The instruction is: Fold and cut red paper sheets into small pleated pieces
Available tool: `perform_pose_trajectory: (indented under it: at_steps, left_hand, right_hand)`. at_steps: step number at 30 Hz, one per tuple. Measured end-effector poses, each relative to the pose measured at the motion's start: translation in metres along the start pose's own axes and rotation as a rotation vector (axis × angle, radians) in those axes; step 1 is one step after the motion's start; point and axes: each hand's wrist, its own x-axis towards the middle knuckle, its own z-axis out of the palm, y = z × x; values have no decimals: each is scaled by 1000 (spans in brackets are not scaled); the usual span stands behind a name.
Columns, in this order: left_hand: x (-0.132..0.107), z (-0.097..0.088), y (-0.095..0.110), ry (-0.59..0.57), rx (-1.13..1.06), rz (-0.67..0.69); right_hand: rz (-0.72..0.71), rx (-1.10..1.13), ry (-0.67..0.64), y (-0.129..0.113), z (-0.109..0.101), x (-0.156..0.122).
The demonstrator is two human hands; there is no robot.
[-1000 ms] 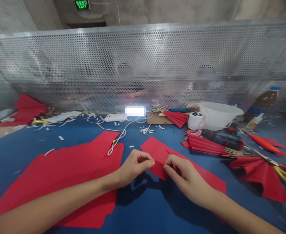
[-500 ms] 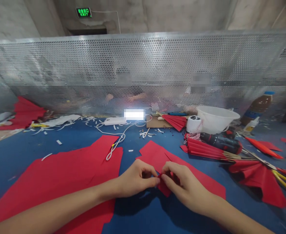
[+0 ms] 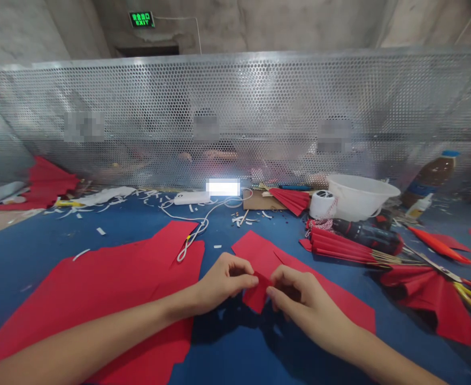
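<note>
A small piece of red paper is held up above the blue table between both hands. My left hand pinches its upper left edge between thumb and forefinger. At the right edge, my right hand grips it with thumb and fingertips. Behind the hands lie larger red sheets, partly covered by the right hand. A big stack of red sheets spreads under my left forearm, with a looped white cord resting on its far edge.
To the right are pleated red bundles with sticks, a drill, scissors, a white bowl and a brown bottle. White scraps litter the back, before a perforated metal screen. People are faintly visible behind it.
My fingertips have moved apart slightly, exposing more of the small red piece between them. Its flat face now shows, and my left hand has shifted a little left. The view has shifted slightly.
</note>
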Motion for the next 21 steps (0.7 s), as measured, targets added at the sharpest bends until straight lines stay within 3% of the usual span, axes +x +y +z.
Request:
perform_pose_trajectory:
  at_steps: [2,8,21]
  left_hand:
    - [0,-1,1,-5,-2,3]
    - [-7,3,12,-168,49,15]
    - [-7,-1,5,-215,65,-3]
  right_hand:
    - [7,-3,-22,-1,-1,1]
    - [-36,-9,-11,-5,-2,1]
    - [-104,-83,-29,-6,-2,0]
